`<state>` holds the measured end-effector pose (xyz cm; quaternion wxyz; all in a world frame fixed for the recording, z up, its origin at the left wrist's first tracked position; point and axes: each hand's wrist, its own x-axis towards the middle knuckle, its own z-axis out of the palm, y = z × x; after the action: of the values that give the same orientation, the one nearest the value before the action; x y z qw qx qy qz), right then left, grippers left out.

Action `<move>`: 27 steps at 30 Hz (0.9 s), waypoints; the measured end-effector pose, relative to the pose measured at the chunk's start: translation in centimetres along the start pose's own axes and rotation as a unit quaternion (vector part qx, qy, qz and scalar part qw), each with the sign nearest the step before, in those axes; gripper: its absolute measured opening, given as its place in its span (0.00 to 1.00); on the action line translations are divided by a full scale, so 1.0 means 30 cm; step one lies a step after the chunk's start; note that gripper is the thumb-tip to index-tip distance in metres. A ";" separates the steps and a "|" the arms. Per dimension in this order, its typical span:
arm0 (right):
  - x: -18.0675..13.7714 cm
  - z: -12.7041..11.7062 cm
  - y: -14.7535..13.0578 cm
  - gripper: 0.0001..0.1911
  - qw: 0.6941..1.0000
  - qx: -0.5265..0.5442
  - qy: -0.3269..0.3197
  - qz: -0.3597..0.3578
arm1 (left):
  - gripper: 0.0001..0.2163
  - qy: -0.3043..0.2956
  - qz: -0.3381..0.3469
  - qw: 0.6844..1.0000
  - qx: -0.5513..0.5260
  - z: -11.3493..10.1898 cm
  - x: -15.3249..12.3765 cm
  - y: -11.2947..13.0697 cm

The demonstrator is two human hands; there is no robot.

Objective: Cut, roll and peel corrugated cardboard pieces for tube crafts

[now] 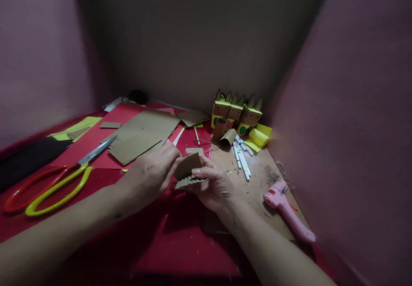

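Note:
Between my hands, above the red table cover, is a small piece of brown cardboard [188, 166] with a ridged, corrugated part along its lower side. My right hand [214, 183] grips it from the right, thumb on top. My left hand [157, 166] is closed at the cardboard's left edge, its fingertips partly hidden behind the hand. Just beyond my fingers lies another strip of corrugated cardboard [194, 150]. Whether it is joined to the held piece, I cannot tell.
Large scissors [80, 166] and cardboard sheets [148, 125] lie left. On the right are a pink glue gun [288, 211], white markers [241, 159], cardboard rolls [228, 137] and yellow paper [259, 136]. Cardboard figures with pointed ears [236, 112] stand at the back. A pencil [196, 136] lies centrally.

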<state>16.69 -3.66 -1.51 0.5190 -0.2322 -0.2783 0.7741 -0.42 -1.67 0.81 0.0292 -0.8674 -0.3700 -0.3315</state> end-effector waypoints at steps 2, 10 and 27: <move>0.002 0.001 0.002 0.22 1.000 0.006 -0.012 -0.009 | 0.15 -0.058 -0.088 0.993 -0.055 -0.015 0.030 -0.025; 0.023 -0.009 0.010 0.17 1.000 -0.001 0.005 -0.008 | 0.12 -0.094 -0.206 0.934 -0.277 0.009 0.058 -0.059; 0.003 0.002 -0.002 0.25 0.998 0.058 -0.022 0.018 | 0.15 0.012 -0.246 0.903 -0.353 0.019 0.010 -0.048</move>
<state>16.67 -3.57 -1.42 0.5116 -0.1893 -0.2401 0.8030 -0.92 -0.27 0.25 -0.3571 -0.6981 -0.4297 -0.4478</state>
